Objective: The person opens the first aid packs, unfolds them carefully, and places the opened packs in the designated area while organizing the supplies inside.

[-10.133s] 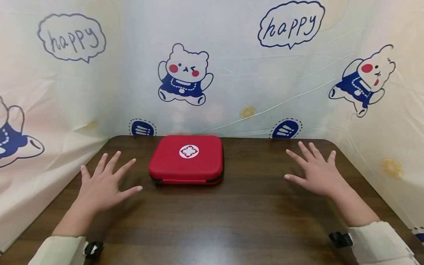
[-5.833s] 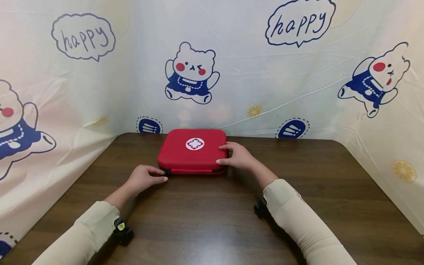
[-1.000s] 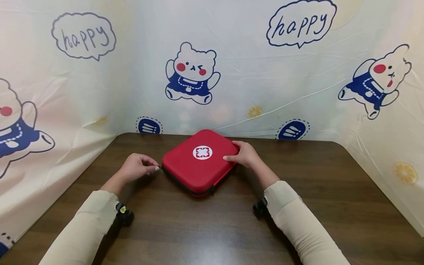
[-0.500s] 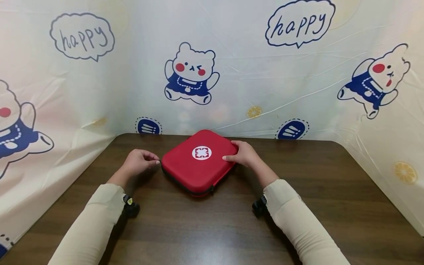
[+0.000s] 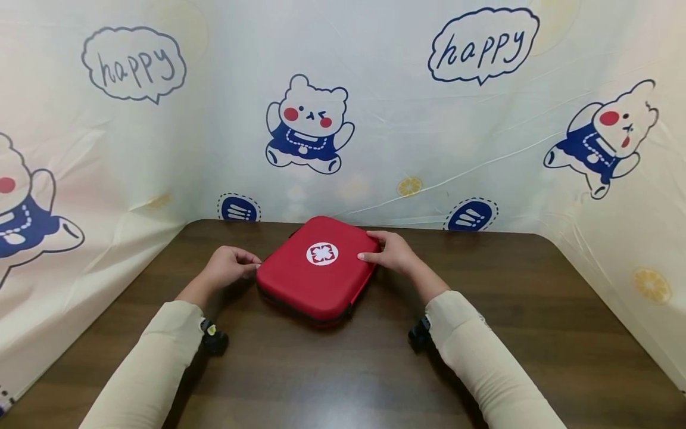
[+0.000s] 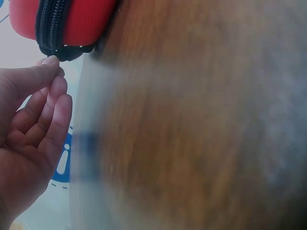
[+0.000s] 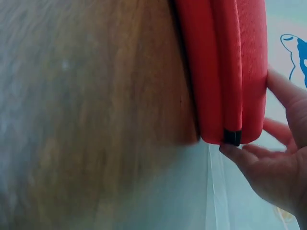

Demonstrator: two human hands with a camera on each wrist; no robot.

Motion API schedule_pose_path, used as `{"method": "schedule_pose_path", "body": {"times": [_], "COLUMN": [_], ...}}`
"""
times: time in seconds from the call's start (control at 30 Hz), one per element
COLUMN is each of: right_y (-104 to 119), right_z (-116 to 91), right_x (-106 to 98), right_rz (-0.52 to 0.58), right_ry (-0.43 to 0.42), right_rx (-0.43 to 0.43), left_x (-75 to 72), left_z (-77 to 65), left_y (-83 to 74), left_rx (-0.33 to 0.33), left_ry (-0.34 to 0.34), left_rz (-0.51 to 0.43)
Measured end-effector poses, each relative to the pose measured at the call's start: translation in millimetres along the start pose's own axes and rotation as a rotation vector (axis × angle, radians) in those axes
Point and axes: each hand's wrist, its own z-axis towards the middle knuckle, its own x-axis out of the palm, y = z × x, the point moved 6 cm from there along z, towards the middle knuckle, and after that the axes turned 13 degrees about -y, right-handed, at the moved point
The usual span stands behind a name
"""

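Brace one side, work the other

A red, round-cornered, fabric-covered case (image 5: 316,286), with a round white emblem (image 5: 322,254) on its lid, lies on the dark brown wooden bench (image 5: 343,381), towards the far edge and turned so that one corner points at the person. The left hand (image 5: 226,268) is narrow, thumb and fingertips pinched at the end of a black toothed zip (image 6: 55,21) by the left corner; the fingertips hide the pull itself. The right hand (image 5: 399,253) holds the opposite corner, thumb to the near side and fingers round the edge, just beside the black end (image 7: 232,138) of a red strip (image 7: 231,72) along the seam.

To do this well, the left hand's pull should run in line with the teeth, following the curve of the corner rather than lifting away from it, since a sideways tug would probably jam the slider. The right hand needs only enough grip to stop the case sliding or turning; a hard squeeze might pinch the seam.

The case is the only container in view. Its lid lies down over the base, so its contents are hidden, and how much of the zip is done up cannot be told.
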Motion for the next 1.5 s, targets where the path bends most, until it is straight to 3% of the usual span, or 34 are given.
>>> {"method": "schedule_pose_path", "body": {"times": [0.13,0.27,0.5,0.73,1.0,1.2,1.5], "right_y": [3.3,7.9,8.0,14.6,15.4,14.2,10.8], "right_z": [0.9,-0.1,-10.2,-22.1,-30.9,-32.3,-38.5], "right_x": [-2.9,-2.3,5.4,-0.3,-2.4,-8.4,-9.0], "right_rz": [-0.023,-0.040,0.066,0.020,0.091,0.057,0.058], "right_ry": [-0.111,-0.140,-0.049,-0.079,-0.033,-0.050,0.055], "right_rx": [0.008,0.016,0.039,0.076,0.046,0.031,0.026], "left_x": [0.1,-0.4,-1.6,-1.0,4.0,10.1,22.0], "left_z": [-3.3,-8.6,-19.8,-31.6,-41.0,-47.2,-59.0], "left_y": [-0.7,-1.5,-2.3,-6.3,-12.3,-21.9,-41.8], "left_rx": [-0.011,-0.012,0.006,0.029,0.035,0.060,0.111], "left_ry": [0.029,0.044,0.052,0.051,0.086,0.126,0.195], "left_rz": [-0.010,0.004,0.016,-0.005,-0.045,-0.100,-0.094]}}
